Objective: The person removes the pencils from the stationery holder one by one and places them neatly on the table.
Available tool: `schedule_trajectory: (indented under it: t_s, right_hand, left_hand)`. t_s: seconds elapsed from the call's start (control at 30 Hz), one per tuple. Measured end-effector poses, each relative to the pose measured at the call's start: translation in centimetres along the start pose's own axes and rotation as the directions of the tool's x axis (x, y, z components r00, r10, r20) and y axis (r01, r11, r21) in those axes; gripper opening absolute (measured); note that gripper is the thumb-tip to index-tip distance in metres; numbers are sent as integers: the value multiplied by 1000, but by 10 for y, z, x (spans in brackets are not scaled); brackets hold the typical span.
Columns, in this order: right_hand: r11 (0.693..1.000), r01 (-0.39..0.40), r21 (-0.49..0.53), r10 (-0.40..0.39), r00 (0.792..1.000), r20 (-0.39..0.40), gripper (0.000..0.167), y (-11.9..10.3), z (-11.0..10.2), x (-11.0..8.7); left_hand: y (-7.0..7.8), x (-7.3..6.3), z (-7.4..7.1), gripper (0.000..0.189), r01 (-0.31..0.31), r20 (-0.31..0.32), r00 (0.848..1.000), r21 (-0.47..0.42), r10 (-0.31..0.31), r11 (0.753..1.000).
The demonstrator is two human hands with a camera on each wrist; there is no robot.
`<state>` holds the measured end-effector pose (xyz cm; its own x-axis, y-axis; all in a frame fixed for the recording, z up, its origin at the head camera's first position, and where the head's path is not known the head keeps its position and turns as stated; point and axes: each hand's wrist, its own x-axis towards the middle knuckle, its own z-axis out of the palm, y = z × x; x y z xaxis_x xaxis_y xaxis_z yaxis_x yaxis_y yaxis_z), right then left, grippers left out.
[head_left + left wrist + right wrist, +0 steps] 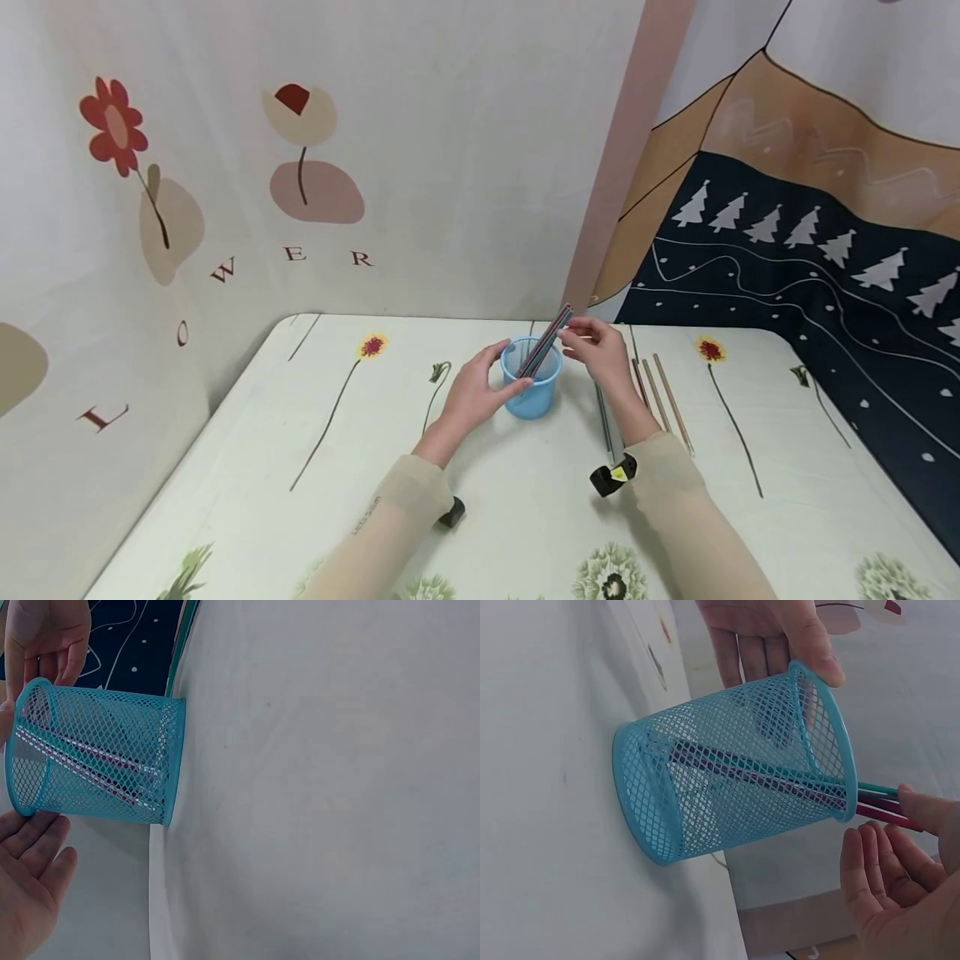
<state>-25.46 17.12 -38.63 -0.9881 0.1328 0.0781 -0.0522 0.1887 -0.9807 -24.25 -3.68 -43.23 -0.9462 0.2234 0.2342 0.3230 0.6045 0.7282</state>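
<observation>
A light blue mesh pen holder (531,400) stands upright on the table, with a bundle of slim pencils (546,343) leaning inside and poking out over its rim. My left hand (480,387) holds the pen holder near the top, its thumb over the rim in the right wrist view. At the pencils' upper ends is my right hand (600,354), its thumb and fingers lightly around them. The right wrist view shows teal and dark red pencils (885,806) between that thumb and the fingertips. Through the mesh (105,750) their lower ends reach the bottom.
Several more pencils (663,392), brown, gold and grey, lie on the table to the right, partly under my right forearm. The white tablecloth (300,533) has printed flowers. A curtain (465,167) hangs behind the table, and a dark patterned cloth (750,292) at the right.
</observation>
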Motion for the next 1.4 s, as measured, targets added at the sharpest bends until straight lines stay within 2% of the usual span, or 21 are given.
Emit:
schedule_trajectory:
  t_s: [0.17, 0.43, 0.7, 1.13, 1.27, 1.4]
  right_hand:
    - [999, 22, 33, -20, 999, -36, 33, -1, 3, 4]
    - [997, 22, 75, -19, 999, -37, 27, -6, 5, 7]
    - [989, 60, 132, -55, 998, -43, 20, -10, 5, 11]
    - [984, 46, 175, -32, 996, -82, 22, -25, -4, 14]
    - [980, 58, 193, -37, 993, -109, 19, -26, -8, 11]
    - [966, 61, 252, -30, 991, -127, 12, -23, -12, 6]
  left_hand:
    - [3, 1, -1, 79, -8, -7, 1000, 2, 8, 1000]
    - [7, 3, -3, 79, -17, -15, 1000, -8, 17, 1000]
    - [9, 5, -5, 78, -35, -16, 999, 7, 35, 999]
    - [8, 7, -6, 79, -35, -31, 999, 14, 36, 999]
    - [5, 4, -4, 79, -32, -29, 999, 14, 33, 999]
    - [2, -4, 0, 79, -8, -10, 1000, 3, 8, 1000]
